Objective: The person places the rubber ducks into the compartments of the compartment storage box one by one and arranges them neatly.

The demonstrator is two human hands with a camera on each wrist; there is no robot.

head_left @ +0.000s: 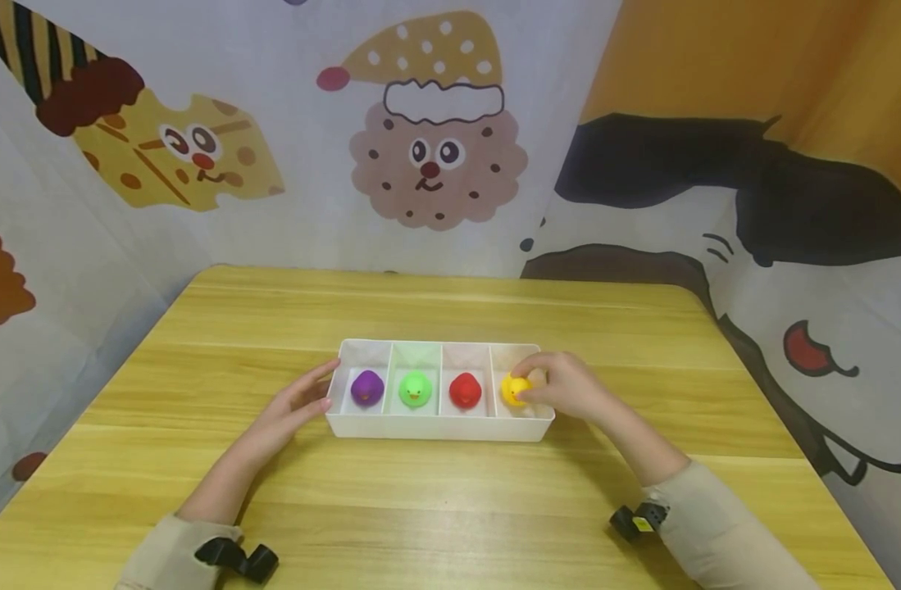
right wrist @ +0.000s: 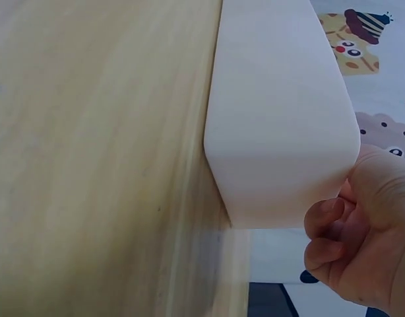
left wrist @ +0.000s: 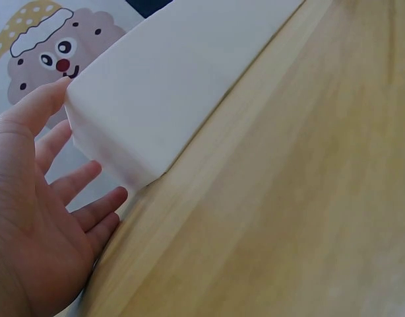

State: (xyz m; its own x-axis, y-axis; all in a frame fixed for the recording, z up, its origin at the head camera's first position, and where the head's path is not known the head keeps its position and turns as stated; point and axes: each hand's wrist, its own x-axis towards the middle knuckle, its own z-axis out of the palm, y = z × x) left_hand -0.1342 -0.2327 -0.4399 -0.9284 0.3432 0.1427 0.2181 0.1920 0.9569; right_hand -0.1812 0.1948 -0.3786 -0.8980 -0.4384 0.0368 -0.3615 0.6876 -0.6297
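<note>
A white box with a row of compartments stands on the table. From left to right, its compartments hold a purple toy duck, a green toy duck, a red toy duck and a yellow toy duck. My right hand reaches over the box's right end and pinches the yellow duck between thumb and fingers. In the right wrist view the box wall hides that duck and the fingertips. At the box's left end my left hand touches the rim and corner, its fingers spread and loosely extended.
The wooden table extends around the box on every side. Behind it hangs a curtain printed with cartoon figures. A small black device is strapped at each sleeve cuff.
</note>
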